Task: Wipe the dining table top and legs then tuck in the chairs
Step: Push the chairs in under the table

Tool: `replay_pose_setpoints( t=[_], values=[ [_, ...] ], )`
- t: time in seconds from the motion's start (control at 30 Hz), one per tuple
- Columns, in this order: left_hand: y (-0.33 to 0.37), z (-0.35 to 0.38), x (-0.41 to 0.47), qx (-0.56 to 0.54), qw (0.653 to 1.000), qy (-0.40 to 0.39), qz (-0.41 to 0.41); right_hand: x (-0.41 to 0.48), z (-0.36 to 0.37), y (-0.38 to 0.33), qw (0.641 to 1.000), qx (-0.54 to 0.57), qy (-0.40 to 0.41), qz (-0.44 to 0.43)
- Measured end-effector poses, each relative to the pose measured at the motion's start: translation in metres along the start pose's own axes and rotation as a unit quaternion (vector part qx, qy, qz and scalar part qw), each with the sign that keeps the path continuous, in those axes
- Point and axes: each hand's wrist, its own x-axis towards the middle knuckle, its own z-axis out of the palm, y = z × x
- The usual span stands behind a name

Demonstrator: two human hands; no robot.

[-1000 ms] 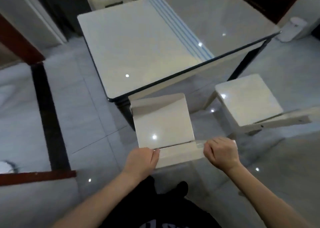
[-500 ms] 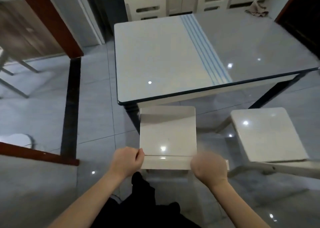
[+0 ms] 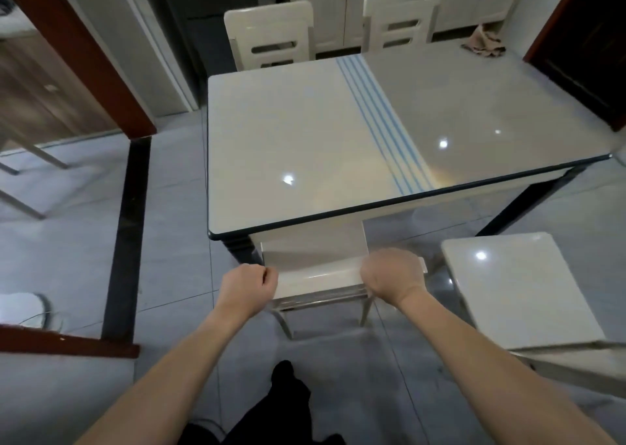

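A glossy cream dining table (image 3: 305, 133) with blue stripes across its middle stands in front of me. A cream chair (image 3: 318, 277) is directly below me, most of its seat under the table's near edge. My left hand (image 3: 247, 287) grips the left end of its backrest top, and my right hand (image 3: 393, 275) grips the right end. A second cream chair (image 3: 515, 288) stands to the right, pulled out from the table. A beige cloth (image 3: 482, 43) lies on the table's far right corner.
Two more cream chairs (image 3: 271, 34) (image 3: 399, 17) are tucked in at the far side. A dark red door frame (image 3: 78, 55) rises at the left, with a black floor strip (image 3: 125, 227) below it. White cabinets (image 3: 338, 0) line the back wall. Grey floor tiles surround the table.
The chair in my hands has slid forward, so its seat is now mostly under the table. My view has moved closer and lifted, showing the far chairs and the cloth.
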Motion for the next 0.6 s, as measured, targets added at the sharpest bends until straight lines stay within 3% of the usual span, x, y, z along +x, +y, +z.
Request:
replay_pose_setpoints(
  t=[0.6],
  values=[
    [0.037, -0.011, 0.15, -0.024, 0.999, -0.018, -0.029, 0.164, 0.027, 0.068, 0.999, -0.013, 0.022, -0.038]
  ],
)
